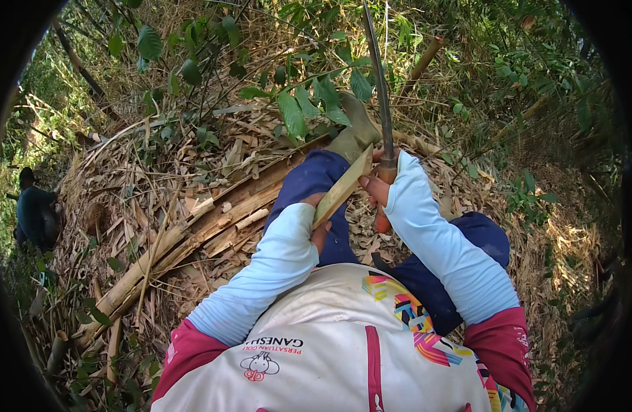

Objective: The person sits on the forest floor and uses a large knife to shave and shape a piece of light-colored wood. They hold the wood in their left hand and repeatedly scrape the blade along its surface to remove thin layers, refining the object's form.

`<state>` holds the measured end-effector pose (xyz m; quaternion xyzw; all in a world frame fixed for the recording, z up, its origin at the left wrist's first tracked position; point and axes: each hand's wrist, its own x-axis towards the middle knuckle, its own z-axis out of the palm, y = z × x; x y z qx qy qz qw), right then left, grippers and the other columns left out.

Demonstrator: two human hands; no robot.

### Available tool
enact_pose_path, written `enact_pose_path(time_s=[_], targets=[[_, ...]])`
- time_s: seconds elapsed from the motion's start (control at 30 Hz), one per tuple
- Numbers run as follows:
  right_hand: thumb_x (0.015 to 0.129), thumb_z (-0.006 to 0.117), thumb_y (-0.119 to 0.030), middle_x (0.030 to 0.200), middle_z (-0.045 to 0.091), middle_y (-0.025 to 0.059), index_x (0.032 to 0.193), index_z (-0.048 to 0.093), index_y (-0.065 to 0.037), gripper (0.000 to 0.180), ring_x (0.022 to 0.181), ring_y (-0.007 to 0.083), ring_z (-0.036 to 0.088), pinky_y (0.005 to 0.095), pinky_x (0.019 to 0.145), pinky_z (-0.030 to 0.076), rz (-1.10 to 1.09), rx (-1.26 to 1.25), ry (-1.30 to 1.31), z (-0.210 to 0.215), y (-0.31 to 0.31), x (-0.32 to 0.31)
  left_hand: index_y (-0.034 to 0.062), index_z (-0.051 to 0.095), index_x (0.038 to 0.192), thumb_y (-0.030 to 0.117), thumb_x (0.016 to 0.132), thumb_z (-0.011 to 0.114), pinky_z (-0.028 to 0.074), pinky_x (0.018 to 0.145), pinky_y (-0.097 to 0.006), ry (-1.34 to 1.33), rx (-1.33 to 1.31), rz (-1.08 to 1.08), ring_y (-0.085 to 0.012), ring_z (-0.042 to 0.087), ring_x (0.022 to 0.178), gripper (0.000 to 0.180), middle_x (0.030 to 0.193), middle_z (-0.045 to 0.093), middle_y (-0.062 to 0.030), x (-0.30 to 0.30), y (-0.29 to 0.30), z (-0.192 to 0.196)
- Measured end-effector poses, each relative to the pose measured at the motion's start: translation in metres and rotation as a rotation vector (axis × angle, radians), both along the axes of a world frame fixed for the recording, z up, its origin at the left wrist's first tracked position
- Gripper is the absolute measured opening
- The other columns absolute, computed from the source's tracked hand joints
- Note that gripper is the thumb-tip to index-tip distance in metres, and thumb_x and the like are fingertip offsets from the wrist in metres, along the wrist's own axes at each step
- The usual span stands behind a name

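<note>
Outdoors on a slope thick with dry bamboo litter (158,199), a seated person looks down at their own two hands, both in pale blue sleeves. Left hand (319,223) is curled closed around the lower end of a flat split bamboo strip (343,187), which angles up and to the right across a knee in dark blue trousers (316,178). Right hand (376,187) is closed in a fist round the reddish handle of a long knife (379,89), whose narrow blade points upward, away from the body, touching the strip's upper end. Split bamboo culms (192,237) lie just beside the left leg, with green leaves (309,103) beyond. Another person (34,213) crouches well apart at the far left. Shaving well here likely means keeping the blade shallow against the strip, stroking away from the body, with the holding fingers kept below the edge
</note>
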<state>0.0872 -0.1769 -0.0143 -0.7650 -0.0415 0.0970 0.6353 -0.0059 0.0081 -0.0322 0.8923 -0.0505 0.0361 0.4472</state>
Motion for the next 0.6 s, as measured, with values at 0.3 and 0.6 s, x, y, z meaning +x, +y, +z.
enact_pose_path(time_s=[0.3,0.6], targets=[[0.081,0.068,-0.007,0.078,0.056,0.0035,0.112,0.050,0.000,0.037,0.064,0.0109,0.055,0.0263,0.056,0.047,-0.166,-0.071,-0.152,0.040,-0.038,0.020,0.0046,0.049,0.126,0.014,0.086,0.066,0.049,0.069,-0.033,0.033,-0.030,0.062,-0.0226,0.062,0.075,0.045,0.089,0.063,-0.0126,0.001,-0.001,0.010],[0.081,0.071,-0.009,0.085,0.061,0.0032,0.115,0.056,-0.004,0.037,0.068,0.0098,0.056,0.0263,0.057,0.047,-0.235,-0.442,-0.449,0.051,-0.112,0.062,0.0004,0.038,0.133,0.026,0.081,0.069,0.054,0.061,-0.029,0.369,-0.800,-0.107,-0.0164,0.063,0.072,0.066,0.094,0.062,-0.0107,0.030,0.009,0.030]])
